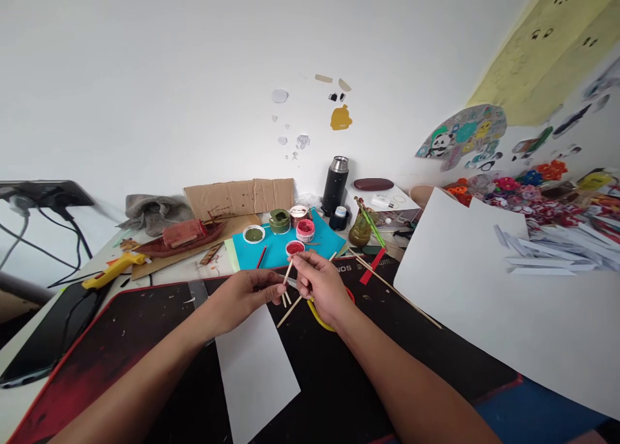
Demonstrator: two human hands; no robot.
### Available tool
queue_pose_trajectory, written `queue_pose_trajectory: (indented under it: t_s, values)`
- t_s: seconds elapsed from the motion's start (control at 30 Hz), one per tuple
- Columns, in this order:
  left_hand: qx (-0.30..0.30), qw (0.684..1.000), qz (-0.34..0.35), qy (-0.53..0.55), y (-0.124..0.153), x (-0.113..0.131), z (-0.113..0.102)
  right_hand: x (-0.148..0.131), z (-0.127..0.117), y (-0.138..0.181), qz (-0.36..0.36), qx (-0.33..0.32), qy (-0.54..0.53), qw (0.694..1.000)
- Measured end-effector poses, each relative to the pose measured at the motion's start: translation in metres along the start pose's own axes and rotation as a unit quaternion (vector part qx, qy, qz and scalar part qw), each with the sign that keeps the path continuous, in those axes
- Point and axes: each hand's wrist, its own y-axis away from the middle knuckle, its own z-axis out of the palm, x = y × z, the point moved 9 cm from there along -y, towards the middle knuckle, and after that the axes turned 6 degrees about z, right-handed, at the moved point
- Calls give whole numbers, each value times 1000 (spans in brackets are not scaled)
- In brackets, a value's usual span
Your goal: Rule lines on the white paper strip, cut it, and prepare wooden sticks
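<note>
My left hand [247, 297] is closed, thumb and fingers pinching the lower end of a short thin wooden stick [288, 272]. The fingertips of my right hand [322, 286] pinch the stick's upper end. Under my right palm show the yellow and red handles of a pair of scissors [320, 318], with a silver blade between my hands; whether that hand also grips them I cannot tell. More cut sticks [289, 312] lie just below my fingers on the black mat [334, 379]. A white paper sheet [259, 373] lies under my left wrist.
Open paint pots [279, 221] stand on blue paper [247, 253] at the back. Nearby are a black flask [335, 186], a jar with brushes [360, 231] and long sticks [397, 289]. Left are a model boat [181, 237] and yellow glue gun [113, 270]; right, large white paper [460, 289] with paper strips.
</note>
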Motion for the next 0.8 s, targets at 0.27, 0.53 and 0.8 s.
queue_pose_trajectory:
  t_s: [0.27,0.53,0.8]
  values:
    - [21,998,-29,43,-3,-8,-2,0,2,1,-3,-7,5,1000]
    - [70,996,-47,34,-1,-10,-15,3,0,0,18,-10,-29,999]
    - [60,996,-58,32,0,-9,-10,4,5,2,22,-19,1,1000]
